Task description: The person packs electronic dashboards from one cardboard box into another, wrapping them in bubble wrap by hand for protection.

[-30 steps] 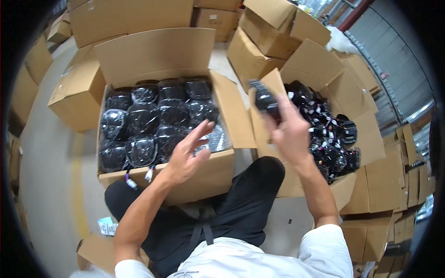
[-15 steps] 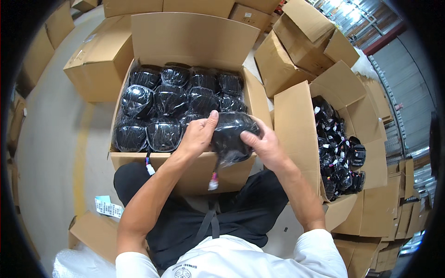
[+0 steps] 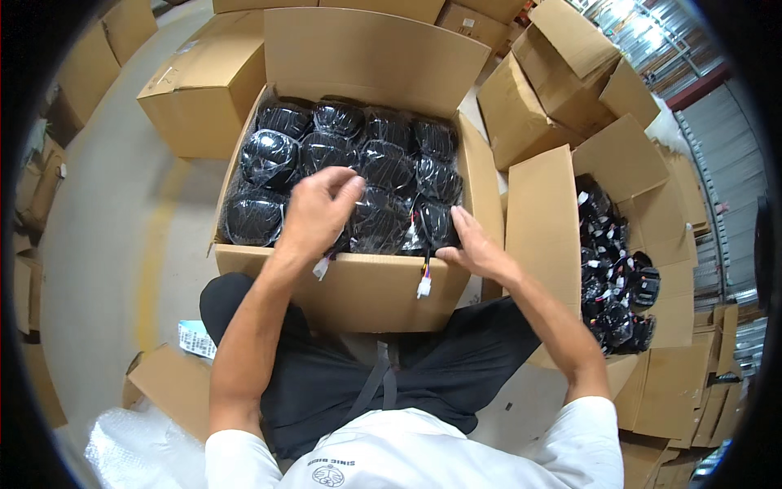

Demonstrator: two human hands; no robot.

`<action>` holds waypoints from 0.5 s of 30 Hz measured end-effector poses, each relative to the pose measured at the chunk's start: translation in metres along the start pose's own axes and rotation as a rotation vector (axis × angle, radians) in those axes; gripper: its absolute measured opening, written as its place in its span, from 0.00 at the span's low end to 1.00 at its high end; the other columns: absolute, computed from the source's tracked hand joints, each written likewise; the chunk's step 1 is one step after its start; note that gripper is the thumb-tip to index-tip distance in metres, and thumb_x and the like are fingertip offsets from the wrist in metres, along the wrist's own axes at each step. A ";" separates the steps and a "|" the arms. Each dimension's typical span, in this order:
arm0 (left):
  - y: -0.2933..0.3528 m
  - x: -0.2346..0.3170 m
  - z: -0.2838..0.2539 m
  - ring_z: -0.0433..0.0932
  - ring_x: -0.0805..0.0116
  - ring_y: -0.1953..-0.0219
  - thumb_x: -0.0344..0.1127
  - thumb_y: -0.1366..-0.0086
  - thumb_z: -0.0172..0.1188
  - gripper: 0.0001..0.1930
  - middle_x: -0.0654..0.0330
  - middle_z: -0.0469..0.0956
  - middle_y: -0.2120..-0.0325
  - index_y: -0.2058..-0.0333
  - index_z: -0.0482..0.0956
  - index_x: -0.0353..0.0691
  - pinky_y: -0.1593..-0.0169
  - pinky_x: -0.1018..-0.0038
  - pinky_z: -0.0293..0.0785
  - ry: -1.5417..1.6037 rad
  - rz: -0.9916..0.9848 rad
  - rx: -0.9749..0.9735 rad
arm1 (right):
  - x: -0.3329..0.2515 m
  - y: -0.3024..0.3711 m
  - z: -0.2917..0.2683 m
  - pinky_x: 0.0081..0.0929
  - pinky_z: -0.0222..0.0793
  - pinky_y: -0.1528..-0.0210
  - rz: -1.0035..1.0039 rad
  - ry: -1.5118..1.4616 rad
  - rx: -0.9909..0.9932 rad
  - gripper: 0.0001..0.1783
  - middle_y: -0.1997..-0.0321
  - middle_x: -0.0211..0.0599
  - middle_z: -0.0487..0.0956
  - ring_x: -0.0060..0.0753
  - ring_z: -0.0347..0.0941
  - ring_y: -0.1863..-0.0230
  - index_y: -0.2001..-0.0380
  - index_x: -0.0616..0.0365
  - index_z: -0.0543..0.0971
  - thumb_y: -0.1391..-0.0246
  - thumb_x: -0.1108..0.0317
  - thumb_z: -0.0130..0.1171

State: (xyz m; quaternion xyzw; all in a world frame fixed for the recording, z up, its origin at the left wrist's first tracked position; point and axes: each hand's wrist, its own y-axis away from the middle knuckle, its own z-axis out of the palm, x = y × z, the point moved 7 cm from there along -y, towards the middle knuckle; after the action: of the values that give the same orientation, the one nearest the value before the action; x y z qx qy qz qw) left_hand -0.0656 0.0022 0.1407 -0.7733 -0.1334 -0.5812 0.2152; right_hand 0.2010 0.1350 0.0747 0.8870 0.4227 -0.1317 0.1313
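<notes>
An open cardboard box [image 3: 350, 292] in front of me holds rows of rounded black units in clear plastic wrap. At its near right corner sits one wrapped black unit [image 3: 437, 222], its wires and white connector [image 3: 424, 287] hanging over the front edge. My right hand [image 3: 479, 246] touches that unit's right side, thumb spread from the fingers near the box rim. My left hand [image 3: 316, 213] hovers above the front row, fingers loosely bent with nothing visible in them. It partly hides the units beneath. Another white connector [image 3: 321, 267] dangles below it.
To the right, a second open box [image 3: 544, 236] contains jumbled black units [image 3: 611, 277] with wires. Closed cartons [image 3: 191, 98] stand at the back left, more boxes [image 3: 538, 98] at the back right. Bubble wrap [image 3: 138, 448] and a printed label sheet [image 3: 195, 338] lie at lower left.
The wrapped unit that both hands held above the box now sits in its near right corner. My left hand has let go and moved left; the view has shifted slightly.
</notes>
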 end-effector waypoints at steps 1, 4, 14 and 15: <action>0.004 -0.007 -0.021 0.83 0.68 0.64 0.37 0.34 0.62 0.16 0.49 0.85 0.67 0.56 0.82 0.28 0.57 0.73 0.78 -0.055 -0.009 0.037 | -0.011 -0.004 -0.001 0.45 0.48 0.25 0.000 0.005 -0.027 0.53 0.29 0.71 0.56 0.63 0.51 0.26 0.34 0.78 0.56 0.51 0.54 0.72; 0.020 -0.008 -0.073 0.84 0.65 0.64 0.34 0.35 0.62 0.14 0.49 0.85 0.66 0.56 0.82 0.29 0.57 0.72 0.78 -0.233 -0.002 0.116 | -0.044 -0.003 -0.014 0.43 0.54 0.28 -0.110 0.160 0.022 0.45 0.30 0.63 0.60 0.58 0.56 0.29 0.35 0.69 0.62 0.52 0.62 0.71; 0.071 -0.006 -0.014 0.72 0.51 0.43 0.31 0.46 0.71 0.26 0.48 0.72 0.46 0.47 0.78 0.38 0.40 0.62 0.70 -0.504 0.235 -0.380 | -0.095 0.000 0.000 0.41 0.73 0.62 -0.506 -0.043 -0.104 0.09 0.69 0.42 0.76 0.46 0.76 0.65 0.70 0.59 0.83 0.45 0.64 0.62; 0.065 -0.011 -0.004 0.72 0.51 0.43 0.31 0.46 0.71 0.26 0.48 0.72 0.46 0.47 0.78 0.38 0.40 0.62 0.70 -0.503 0.234 -0.381 | -0.098 -0.004 0.002 0.41 0.73 0.62 -0.505 -0.043 -0.106 0.09 0.69 0.42 0.76 0.46 0.76 0.65 0.70 0.59 0.83 0.45 0.64 0.62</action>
State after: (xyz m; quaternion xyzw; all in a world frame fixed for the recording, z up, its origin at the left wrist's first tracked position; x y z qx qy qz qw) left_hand -0.0419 -0.0560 0.1195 -0.9288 0.0183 -0.3582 0.0926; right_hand 0.1380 0.0673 0.1060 0.7422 0.6342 -0.1568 0.1494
